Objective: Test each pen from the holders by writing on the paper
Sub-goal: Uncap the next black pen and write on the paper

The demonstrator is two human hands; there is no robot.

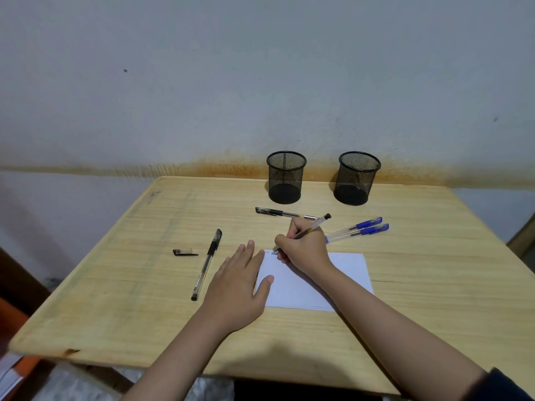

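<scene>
— Now, from the head camera: seen on the tabletop (130,285), what?

— A white paper (341,276), lying flat near the front middle. Pressed at its left edge by the left hand (240,285), fingers (249,250) straight and close together, thumb on the sheet.

— And the right hand (304,247)?

— Resting on the top part of the paper, fingers curled and pinching a clear pen (314,227), uncapped. Tip touching the paper's top left corner, beside some small marks.

— Where the other pens?

— One black pen (207,263) left of the paper, capped, lying almost lengthwise. Just left of it, a loose pen cap (184,252). Another black pen (282,213) behind the right hand, lying across. Two blue pens (359,229) to the right of that hand, side by side, touching or nearly so.

— The holders?

— Two black mesh holders (286,177) (356,178), upright at the back edge near the wall (202,82), well apart from the paper. No pens visible inside.
</scene>
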